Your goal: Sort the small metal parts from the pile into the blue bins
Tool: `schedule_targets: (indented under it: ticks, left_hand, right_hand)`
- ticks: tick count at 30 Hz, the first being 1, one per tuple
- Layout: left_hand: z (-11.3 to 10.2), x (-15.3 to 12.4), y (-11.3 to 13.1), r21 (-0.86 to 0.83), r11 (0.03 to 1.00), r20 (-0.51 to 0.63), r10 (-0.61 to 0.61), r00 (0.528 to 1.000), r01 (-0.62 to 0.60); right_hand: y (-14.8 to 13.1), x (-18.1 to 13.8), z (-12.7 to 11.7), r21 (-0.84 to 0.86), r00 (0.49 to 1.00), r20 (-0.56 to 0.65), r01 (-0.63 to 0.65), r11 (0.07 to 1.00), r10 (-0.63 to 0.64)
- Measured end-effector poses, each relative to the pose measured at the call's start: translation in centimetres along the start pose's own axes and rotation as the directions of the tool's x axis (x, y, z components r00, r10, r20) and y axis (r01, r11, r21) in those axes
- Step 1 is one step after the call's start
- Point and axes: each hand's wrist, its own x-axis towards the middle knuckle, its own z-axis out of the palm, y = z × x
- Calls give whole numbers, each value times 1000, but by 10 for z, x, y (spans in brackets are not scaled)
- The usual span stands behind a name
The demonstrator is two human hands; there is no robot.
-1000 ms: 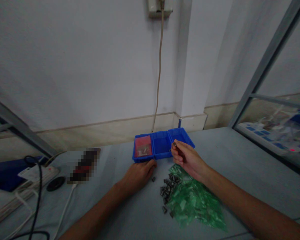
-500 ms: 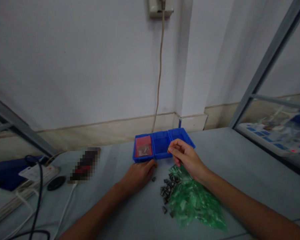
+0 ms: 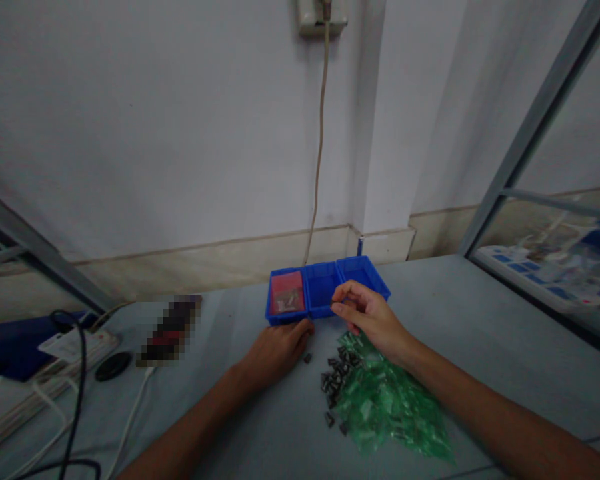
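My left hand [image 3: 279, 349] lies on the table, its fingers curled against the front of a blue three-compartment box [image 3: 307, 319]. Whatever its fingers may hold is hidden. In the left compartment lie a pink-red sheet [image 3: 287, 283] and a small clear bag [image 3: 287, 301] with little pieces. My right hand [image 3: 367, 316] is raised in front of the middle and right compartments, thumb and forefinger pinched; anything between them is too small to make out. Below it, a pile of small dark metal pieces [image 3: 335, 379] spreads beside a green plastic bag [image 3: 393, 407]. One loose metal piece [image 3: 307, 358] lies near my left hand.
At left are a pixelated phone-like object [image 3: 170, 331] with a white cable [image 3: 133, 417], a round black disc [image 3: 113, 367] and a power strip [image 3: 25, 410] with cords. A wall [image 3: 205, 133] stands behind the table, metal frame posts [image 3: 530, 133] at the sides.
My right hand has shifted slightly left and down, its fingertips still pinched in front of the box. My left hand, the box and the pile stay where they were.
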Motion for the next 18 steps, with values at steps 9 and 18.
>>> schedule_targets:
  ticks: [9,18]
  left_hand:
    - [2,0,-1,2,1000,-10,-7,1000,7]
    - [1,0,-1,-2,1000,0,-3,1000,3]
  right_hand:
    - [-4,-3,3,259,994,58,-103,960,91]
    - [-7,3,-2,478,981,59,-193,857,187]
